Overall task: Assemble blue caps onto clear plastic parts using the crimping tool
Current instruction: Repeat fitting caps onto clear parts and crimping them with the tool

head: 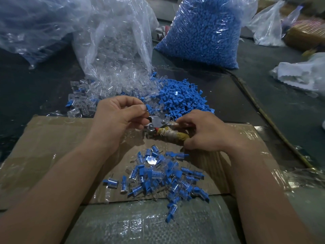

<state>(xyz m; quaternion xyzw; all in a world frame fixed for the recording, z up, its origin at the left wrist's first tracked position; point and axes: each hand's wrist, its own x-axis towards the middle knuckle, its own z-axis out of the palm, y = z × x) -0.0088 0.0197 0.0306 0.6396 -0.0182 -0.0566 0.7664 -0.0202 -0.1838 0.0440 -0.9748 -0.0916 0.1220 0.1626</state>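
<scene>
Left hand point(121, 113) is pinching a blue cap point(148, 107) at its fingertips; right hand point(205, 132) is gripping the crimping tool point(164, 126).

Taped cardboard sheet point(52, 138) on dark table point(228, 95); yellowish cord point(263, 113) running diagonally at right; crumpled white bag point(302, 74) beyond it.

A small assembly workshop; bulk bags of blue caps point(202, 32); taped cardboard point(52, 138) worktop.

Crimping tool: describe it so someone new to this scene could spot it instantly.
Find the flat brown cardboard sheet; at its far edge, the right hand grips the grey metal crimping tool. Only it has handles wrapped in yellowish cloth.
</scene>
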